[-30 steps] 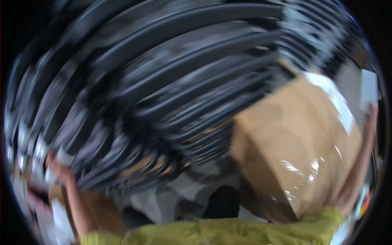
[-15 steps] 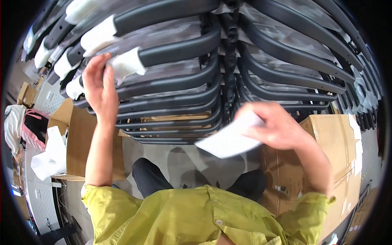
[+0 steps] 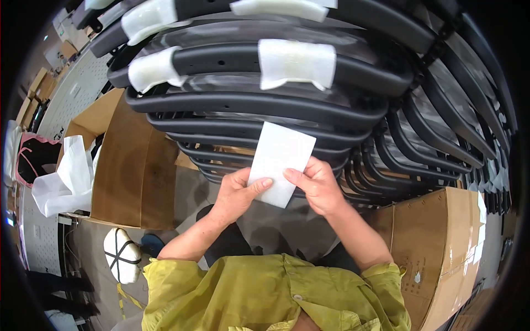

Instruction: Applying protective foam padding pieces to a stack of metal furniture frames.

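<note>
A white rectangular foam sheet (image 3: pixel 283 151) is held up in front of me, tilted a little. My left hand (image 3: pixel 234 196) pinches its lower left edge, thumb on the near face. On its right edge, my right hand (image 3: pixel 318 186) has a like grip, with the other fingers behind the sheet. Just beyond rises a stack of curved black frames (image 3: pixel 221 101). White foam wraps (image 3: pixel 298 63) sit around some of the upper bars, one more wrap (image 3: pixel 154 70) being further left. Greyish clear film shows between the bars.
An open cardboard box (image 3: pixel 130 160) stands on the left, with crumpled white sheeting (image 3: pixel 69 179) hanging over its side. Another cardboard box (image 3: pixel 419 237) is at my right. Behind the left box lies a white bundle with black straps (image 3: pixel 122 256) on the floor.
My left hand has come down from beside a wrapped bar and now grips the sheet. My right hand has brought the sheet upright before me. The view has turned toward the left.
</note>
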